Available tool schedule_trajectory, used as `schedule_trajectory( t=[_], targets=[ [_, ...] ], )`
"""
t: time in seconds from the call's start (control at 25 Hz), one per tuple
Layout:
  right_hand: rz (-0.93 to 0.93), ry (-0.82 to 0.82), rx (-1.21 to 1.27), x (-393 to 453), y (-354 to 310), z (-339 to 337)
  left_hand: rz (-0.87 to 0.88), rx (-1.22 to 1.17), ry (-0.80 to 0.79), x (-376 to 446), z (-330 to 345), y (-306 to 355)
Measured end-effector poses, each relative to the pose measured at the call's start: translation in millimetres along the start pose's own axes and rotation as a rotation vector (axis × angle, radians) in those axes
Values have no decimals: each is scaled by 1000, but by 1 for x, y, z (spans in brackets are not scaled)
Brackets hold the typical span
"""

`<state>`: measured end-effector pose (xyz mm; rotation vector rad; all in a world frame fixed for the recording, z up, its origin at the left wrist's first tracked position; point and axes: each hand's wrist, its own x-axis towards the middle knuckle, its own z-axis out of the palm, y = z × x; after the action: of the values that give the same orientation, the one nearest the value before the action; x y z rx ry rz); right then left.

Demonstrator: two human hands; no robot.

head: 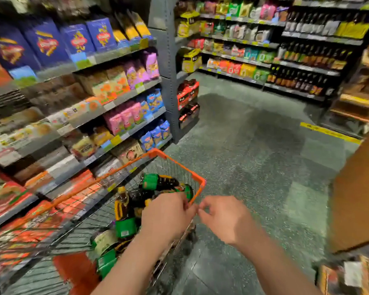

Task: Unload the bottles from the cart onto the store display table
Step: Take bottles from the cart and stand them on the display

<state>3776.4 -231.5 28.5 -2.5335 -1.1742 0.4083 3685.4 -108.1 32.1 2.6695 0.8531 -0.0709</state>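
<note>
Speckled grey-green shop floor (254, 145) runs between stocked shelves (107, 107); an orange-rimmed wire cart (175, 161) stands at lower left, holding dark bottles with green labels (126, 226); the left hand (166, 216) hovers over them, fingers curled, grip unclear; the right hand (224, 218) is loosely curled beside the rim, holding nothing; unloading seems barely begun; next, grasp a bottle and lift it clear.
</note>
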Motion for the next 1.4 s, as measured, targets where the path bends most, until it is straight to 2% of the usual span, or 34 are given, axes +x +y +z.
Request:
schedule_trajectory(
  t=[0.12,0.28,0.52,0.76,0.88,1.08,1.24,1.4],
  targets=[
    [-105,-127,-36,44,-40,18,-141,-44,11,10,-9,-57],
    [-187,-245,-45,108,-49,38,-294,-94,-7,28,-4,-97],
    [-357,-267,-150,232,-28,69,-560,-120,-14,107,22,-131],
    [-396,-435,-299,337,10,121,-808,-268,-110,171,85,-150],
    [-422,-496,-339,359,25,145,-894,-312,-139,185,117,-155],
    [-390,-539,-400,377,50,183,-1025,-378,-303,228,181,-185],
    [-387,-616,-412,383,60,195,-1114,-470,-337,256,207,-203],
    [-385,-605,-414,384,57,203,-1170,-580,-347,266,229,-209]
  ],
)
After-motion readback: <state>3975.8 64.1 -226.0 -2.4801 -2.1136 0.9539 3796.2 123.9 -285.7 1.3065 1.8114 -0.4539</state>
